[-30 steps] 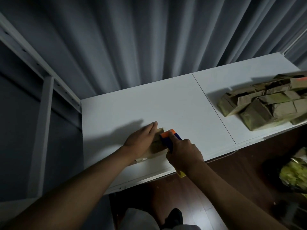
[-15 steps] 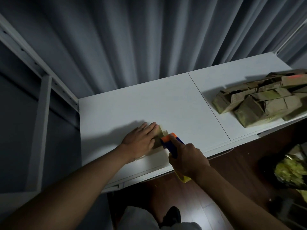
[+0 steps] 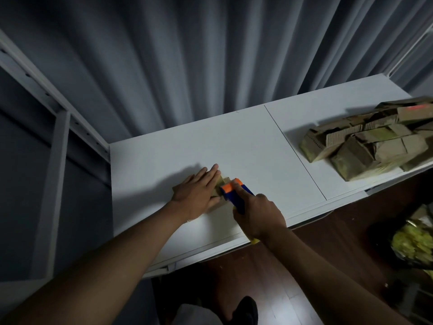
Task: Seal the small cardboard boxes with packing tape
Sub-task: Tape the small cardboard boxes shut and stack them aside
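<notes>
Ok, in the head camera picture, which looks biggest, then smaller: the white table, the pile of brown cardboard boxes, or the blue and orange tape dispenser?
Largest to smallest:
1. White table
2. Pile of brown cardboard boxes
3. Blue and orange tape dispenser, partly hidden by the right hand

The picture is dim and bluish. Light falls from the right and above, so the left hand [image 3: 199,195] throws a broad soft shadow leftward over the white table [image 3: 246,148]. The pile of boxes [image 3: 370,141] is smeared and soft. Straight shelf rails [image 3: 54,109] bend near the wide-angle edges.
</notes>
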